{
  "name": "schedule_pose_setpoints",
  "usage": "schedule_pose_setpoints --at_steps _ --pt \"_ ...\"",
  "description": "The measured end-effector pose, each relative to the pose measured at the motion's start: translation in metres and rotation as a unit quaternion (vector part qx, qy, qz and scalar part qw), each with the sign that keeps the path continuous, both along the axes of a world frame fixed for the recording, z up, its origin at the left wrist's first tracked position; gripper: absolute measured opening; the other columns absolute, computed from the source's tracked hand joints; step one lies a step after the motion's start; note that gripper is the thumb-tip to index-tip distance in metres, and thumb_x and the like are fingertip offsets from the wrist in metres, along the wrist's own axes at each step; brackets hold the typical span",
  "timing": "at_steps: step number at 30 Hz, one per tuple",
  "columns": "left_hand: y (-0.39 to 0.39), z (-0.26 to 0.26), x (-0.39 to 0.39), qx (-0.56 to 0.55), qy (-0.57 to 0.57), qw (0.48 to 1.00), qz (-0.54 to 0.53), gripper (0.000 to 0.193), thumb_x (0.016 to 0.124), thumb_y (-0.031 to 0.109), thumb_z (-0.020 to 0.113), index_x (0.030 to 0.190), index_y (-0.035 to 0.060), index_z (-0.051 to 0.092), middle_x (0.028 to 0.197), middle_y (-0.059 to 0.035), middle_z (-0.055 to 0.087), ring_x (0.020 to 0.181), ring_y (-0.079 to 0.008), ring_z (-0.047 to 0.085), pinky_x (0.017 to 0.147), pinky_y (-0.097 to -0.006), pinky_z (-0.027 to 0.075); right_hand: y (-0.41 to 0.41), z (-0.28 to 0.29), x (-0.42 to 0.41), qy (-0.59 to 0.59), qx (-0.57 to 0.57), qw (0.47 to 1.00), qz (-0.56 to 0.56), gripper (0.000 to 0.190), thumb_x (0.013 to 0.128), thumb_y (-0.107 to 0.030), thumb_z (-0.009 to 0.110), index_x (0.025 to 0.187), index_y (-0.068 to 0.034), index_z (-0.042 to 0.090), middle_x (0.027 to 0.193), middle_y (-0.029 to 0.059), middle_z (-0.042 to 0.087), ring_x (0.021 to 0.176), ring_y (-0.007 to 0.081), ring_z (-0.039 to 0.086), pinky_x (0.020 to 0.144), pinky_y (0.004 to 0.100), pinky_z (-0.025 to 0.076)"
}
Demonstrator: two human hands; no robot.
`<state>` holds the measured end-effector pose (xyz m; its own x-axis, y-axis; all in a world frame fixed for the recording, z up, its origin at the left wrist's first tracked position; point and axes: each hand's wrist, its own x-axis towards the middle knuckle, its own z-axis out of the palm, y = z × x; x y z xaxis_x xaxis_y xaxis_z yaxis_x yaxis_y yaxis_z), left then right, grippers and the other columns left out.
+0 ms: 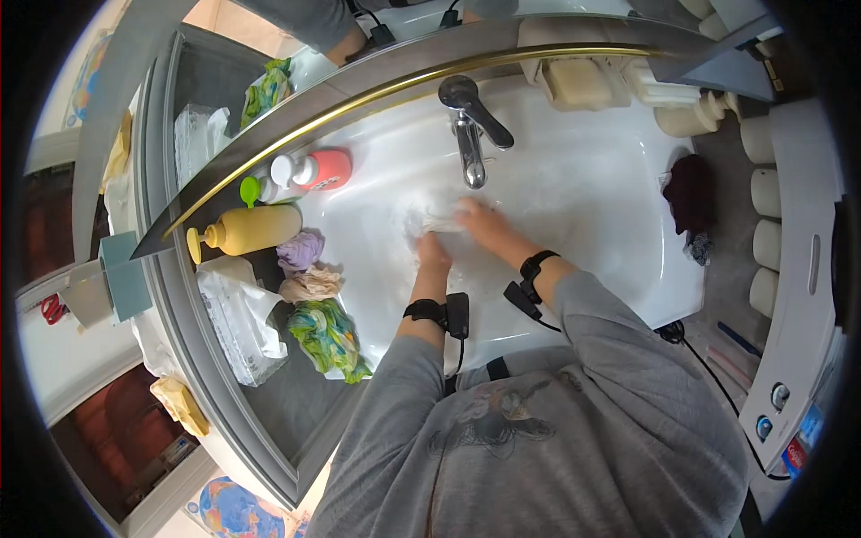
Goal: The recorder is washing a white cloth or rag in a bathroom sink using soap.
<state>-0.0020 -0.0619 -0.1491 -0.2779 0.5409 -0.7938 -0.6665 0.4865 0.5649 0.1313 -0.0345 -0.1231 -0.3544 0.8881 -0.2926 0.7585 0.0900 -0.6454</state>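
Observation:
In the white sink (585, 202), below and to the left of the chrome faucet (472, 144), a small pale wet cloth (440, 223) lies between my two hands. My left hand (434, 250) has its fingers on the cloth's lower left end. The other end is held by my right hand (477, 218), near the faucet's spout. Whitish suds or water surround the cloth. Both wrists wear black straps with small boxes and cables. The fingers are small and partly blurred in this view.
On the left edge stand a red pump bottle (331, 169), a yellow pump bottle (262, 228), and purple (301, 251), beige (311, 284) and green patterned cloths (326, 336). A tissue pack (239, 319) lies beyond them. A soap bar (578, 82) sits behind; a dark cloth (691, 195) hangs at right.

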Motion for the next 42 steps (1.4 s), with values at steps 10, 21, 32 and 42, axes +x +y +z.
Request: schedule_pose_setpoints --at_steps 10,21,32,42 --pt "-0.018 0.026 -0.001 0.026 -0.032 0.982 -0.186 0.022 0.082 0.015 0.037 0.098 0.0091 0.051 0.090 -0.0086 0.054 0.080 -0.0210 0.052 0.071 -0.0347 0.043 -0.024 0.098 -0.014 0.261 -0.109 0.959 -0.021 0.033 0.079 -0.027 0.053 0.104 -0.008 0.045 0.096 0.0157 0.054 0.087 0.0294 0.053 0.072 0.0357 0.042" --pt "0.009 0.022 0.011 0.052 -0.135 0.989 -0.042 0.018 0.081 0.019 0.041 0.089 0.0102 0.054 0.080 -0.0035 0.054 0.070 -0.0182 0.051 0.065 -0.0348 0.042 -0.044 0.042 0.041 0.069 -0.147 0.986 -0.029 0.022 0.080 -0.021 0.047 0.096 -0.007 0.046 0.089 0.0160 0.054 0.080 0.0337 0.052 0.067 0.0397 0.041" --pt "-0.016 0.018 0.043 0.105 0.572 0.741 -0.335 0.041 0.079 0.025 0.048 0.112 0.0030 0.042 0.094 -0.0154 0.049 0.085 -0.0258 0.048 0.075 -0.0349 0.041 -0.037 0.012 0.071 -0.040 0.156 0.982 0.099 0.031 0.077 -0.009 0.044 0.108 -0.003 0.045 0.122 0.0156 0.037 0.113 0.0312 0.035 0.087 0.0386 0.038" --pt "-0.012 0.040 0.080 0.086 -0.132 0.967 -0.201 0.050 0.086 0.047 0.032 0.113 0.0061 0.040 0.104 -0.0055 0.050 0.093 -0.0175 0.049 0.078 -0.0314 0.041 -0.019 0.062 0.006 0.303 -0.295 0.810 -0.406 0.029 0.082 -0.021 0.035 0.097 -0.001 0.049 0.100 0.0148 0.052 0.098 0.0217 0.049 0.076 0.0344 0.040"
